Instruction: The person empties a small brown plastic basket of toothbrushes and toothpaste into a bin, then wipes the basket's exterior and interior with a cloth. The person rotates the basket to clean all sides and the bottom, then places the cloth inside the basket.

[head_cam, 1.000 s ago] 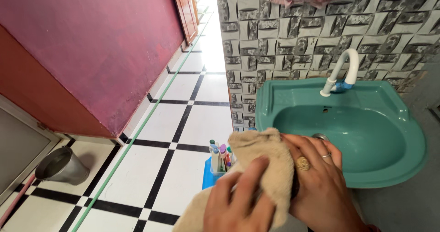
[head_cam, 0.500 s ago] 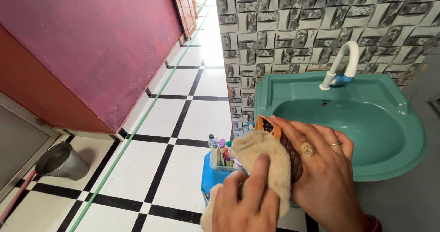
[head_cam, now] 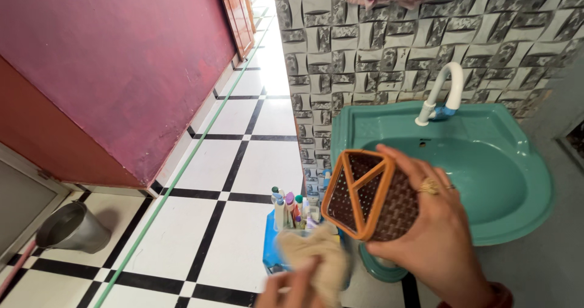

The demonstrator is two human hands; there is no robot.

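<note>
Right hand [head_cam: 435, 235] grips a brown woven basket [head_cam: 371, 201] with orange rim, its open mouth tilted toward 9 o'clock, held in front of the green sink [head_cam: 517, 162]. Left hand [head_cam: 292, 290], at 7 o'clock of the basket, is closed on a beige cloth [head_cam: 316, 256], blurred.

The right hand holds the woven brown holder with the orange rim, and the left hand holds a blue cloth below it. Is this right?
Not quite: the head view shows the cloth in the left hand is beige, not blue. The rest stands: the right hand holds the woven brown holder with the orange rim, above the cloth.
</note>
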